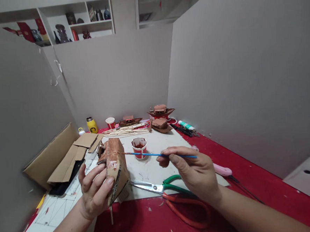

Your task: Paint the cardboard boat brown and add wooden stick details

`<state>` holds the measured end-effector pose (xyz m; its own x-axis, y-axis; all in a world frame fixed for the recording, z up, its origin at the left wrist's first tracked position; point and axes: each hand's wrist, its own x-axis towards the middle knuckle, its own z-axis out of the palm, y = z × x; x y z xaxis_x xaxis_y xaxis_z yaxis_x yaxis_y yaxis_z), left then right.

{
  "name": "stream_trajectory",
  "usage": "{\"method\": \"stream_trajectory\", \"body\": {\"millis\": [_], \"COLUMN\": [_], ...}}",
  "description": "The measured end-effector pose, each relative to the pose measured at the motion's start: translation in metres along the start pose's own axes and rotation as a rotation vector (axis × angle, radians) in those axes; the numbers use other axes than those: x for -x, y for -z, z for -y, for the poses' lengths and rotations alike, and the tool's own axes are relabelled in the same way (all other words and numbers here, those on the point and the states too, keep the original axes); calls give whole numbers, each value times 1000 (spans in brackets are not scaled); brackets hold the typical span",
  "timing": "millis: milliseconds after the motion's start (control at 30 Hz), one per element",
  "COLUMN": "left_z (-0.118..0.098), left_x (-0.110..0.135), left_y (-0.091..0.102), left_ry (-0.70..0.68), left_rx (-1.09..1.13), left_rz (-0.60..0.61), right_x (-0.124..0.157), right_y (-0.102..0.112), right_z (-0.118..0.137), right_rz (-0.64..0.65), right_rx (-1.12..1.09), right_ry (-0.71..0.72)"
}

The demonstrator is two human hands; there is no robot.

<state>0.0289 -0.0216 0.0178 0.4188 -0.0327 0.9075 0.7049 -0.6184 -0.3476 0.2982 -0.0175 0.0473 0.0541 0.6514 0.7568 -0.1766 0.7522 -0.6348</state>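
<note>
My left hand (96,193) grips a cardboard model boat (116,146), tilted up on end above the table. Brown paint covers much of its side, while the lower end shows bare tan cardboard. Between the thumb and fingers of my right hand (192,166) is a thin blue paintbrush (152,154). Its bristle tip meets the boat's painted surface. Behind the brush stands a paper cup (139,145) with reddish-brown paint inside. Scissors (159,189) with one green and one red handle lie under and beside my right hand.
Wooden sticks (126,130) lie behind the cup, near brown model boats (160,110). Cardboard pieces (68,159) are stacked at left, by a yellow bottle (92,125). A pink tool (222,169) with a cord lies right. Grey partitions (241,72) enclose the red table (140,218).
</note>
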Motion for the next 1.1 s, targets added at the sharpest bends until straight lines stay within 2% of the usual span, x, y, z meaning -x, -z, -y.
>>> {"method": "stream_trajectory", "body": {"millis": [267, 433, 533, 667, 767, 967, 1100], "left_z": [1, 2, 3, 5, 5, 4, 5], "left_x": [3, 4, 7, 11, 10, -4, -7], "left_y": [0, -1, -2, -2, -2, -2, -3], "left_ry": [6, 46, 72, 94, 97, 175, 237], "left_rx": [5, 16, 12, -11, -7, 13, 16], "left_rz": [7, -9, -20, -20, -32, -60, -72], "right_x": [5, -1, -1, 2, 2, -14, -34], "right_y": [-1, 1, 1, 1, 2, 11, 24], "right_z": [9, -1, -3, 1, -2, -20, -30], "right_rz": [109, 47, 16, 108, 105, -64, -94], "right_rx": [-133, -41, -64, -73, -7, 173, 400], "right_ry": [14, -22, -36, -4, 8, -38, -77]}}
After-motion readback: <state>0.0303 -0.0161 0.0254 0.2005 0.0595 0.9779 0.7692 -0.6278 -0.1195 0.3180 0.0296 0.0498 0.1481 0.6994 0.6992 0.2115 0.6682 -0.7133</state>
